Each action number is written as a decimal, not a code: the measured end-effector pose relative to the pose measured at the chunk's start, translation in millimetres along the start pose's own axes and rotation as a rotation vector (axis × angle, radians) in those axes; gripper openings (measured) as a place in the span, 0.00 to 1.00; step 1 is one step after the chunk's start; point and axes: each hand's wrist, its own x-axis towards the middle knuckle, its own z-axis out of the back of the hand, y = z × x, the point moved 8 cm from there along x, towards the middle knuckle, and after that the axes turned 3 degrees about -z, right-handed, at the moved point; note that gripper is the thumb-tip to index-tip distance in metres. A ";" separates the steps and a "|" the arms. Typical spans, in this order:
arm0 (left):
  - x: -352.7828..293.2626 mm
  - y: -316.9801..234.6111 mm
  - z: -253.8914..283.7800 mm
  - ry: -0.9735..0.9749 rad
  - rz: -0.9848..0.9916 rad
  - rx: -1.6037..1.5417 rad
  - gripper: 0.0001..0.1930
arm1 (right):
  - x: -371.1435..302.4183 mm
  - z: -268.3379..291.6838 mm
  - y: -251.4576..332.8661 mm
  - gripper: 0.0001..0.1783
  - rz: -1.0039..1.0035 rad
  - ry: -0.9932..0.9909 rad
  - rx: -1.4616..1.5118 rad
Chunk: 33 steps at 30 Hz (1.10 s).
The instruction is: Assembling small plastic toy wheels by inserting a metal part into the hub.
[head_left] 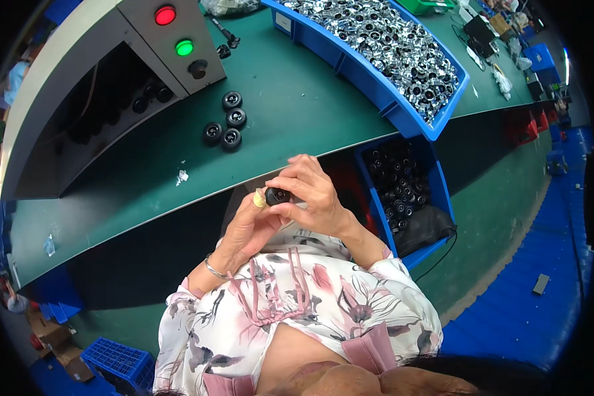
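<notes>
floral blouse (297, 297) right up close, and just beyond it both hands are busy: the right hand (317, 198) has its fingers clamped on a small black wheel (278, 196), the left hand (244, 230) gripping from the other side, yellow wrap (259, 198) against it. the wheel's up between them, near the surface's edge, much of it hidden by the fingers.

over on the green surface (290, 112), four loose wheels (236, 118) cluster beside a grey machine (135, 26), its inside lost in shadow. to the right, a blue bin (369, 92) brims with shiny parts (389, 53), cut off at the top. below it, a lower bin (446, 198) of black parts (396, 178), partly covered by something dark. blue flooring (501, 323) curves away; the people at the rim are too blurred to follow.
</notes>
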 end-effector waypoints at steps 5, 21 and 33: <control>4.2 1.8 8.0 0.135 0.034 0.150 0.21 | -4.5 0.3 -0.8 0.28 -0.069 0.010 0.042; 7.0 10.2 4.3 0.221 0.063 0.161 0.22 | -13.4 8.5 -16.5 0.14 -0.449 0.092 0.374; 4.3 2.8 14.3 0.097 -0.209 0.396 0.13 | -59.1 -10.4 -35.2 0.08 -0.874 -0.099 0.751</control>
